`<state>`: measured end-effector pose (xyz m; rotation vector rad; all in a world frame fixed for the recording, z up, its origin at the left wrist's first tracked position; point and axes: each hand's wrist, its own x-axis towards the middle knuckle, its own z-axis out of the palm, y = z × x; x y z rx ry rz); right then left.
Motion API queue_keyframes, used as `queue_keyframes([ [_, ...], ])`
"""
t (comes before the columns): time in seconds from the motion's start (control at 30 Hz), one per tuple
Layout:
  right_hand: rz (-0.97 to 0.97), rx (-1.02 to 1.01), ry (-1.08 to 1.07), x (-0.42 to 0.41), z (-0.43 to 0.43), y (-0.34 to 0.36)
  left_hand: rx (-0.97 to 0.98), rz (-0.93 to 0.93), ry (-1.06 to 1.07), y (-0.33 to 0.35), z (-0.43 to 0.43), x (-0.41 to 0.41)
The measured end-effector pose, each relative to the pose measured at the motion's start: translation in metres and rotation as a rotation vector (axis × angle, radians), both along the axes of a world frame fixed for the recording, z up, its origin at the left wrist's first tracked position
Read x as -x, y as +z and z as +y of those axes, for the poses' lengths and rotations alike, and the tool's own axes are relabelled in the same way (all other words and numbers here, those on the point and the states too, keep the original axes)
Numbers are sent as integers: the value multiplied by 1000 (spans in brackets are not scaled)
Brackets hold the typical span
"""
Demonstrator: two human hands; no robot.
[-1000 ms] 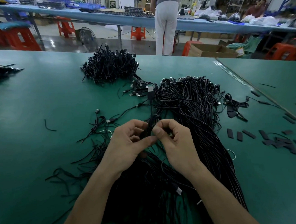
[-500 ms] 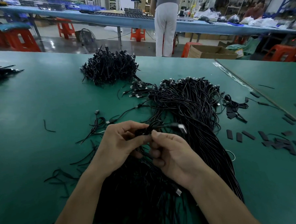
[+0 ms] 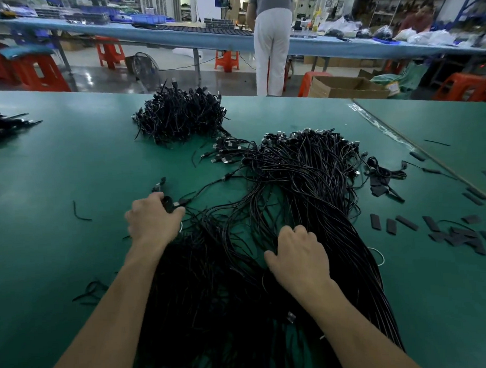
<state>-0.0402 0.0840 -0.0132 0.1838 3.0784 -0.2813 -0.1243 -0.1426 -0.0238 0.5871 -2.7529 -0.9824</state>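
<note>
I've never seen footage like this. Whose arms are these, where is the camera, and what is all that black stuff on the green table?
There is no machine here: these are a person's two bare arms, filmed by a wide-angle camera worn on their head, looking forward and down. The green table holds a heap of long black cables with metal plugs at the far end. Behind it sits a pile of coiled cables, and short flat black strips lie scattered at the right. The left hand grips a small coiled cable. The right hand curls its fingers into the heap, apparently picking out strands. Farther back, another person stands at a second table.
</note>
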Motion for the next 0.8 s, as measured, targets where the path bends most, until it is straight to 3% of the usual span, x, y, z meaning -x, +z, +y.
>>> queue_keyframes([
  [0.07,-2,38,-4,2,1,2,76,-15,-20,2,9,-6],
  [0.13,-30,80,-7,6,6,2,72,124,-58,5,22,-15],
  [0.33,12,263,-37,16,9,2,-79,251,-347,11,60,-31],
  [0.43,198,349,149,15,1,5,-82,256,-561,9,74,-36],
  [0.53,278,582,358,11,-8,22,-80,210,-684,13,84,-30],
  [0.67,347,749,594,-4,-17,49,-231,327,-701,6,83,-29],
  [0.8,445,757,725,-20,-17,62,-618,280,-358,16,87,-26],
])
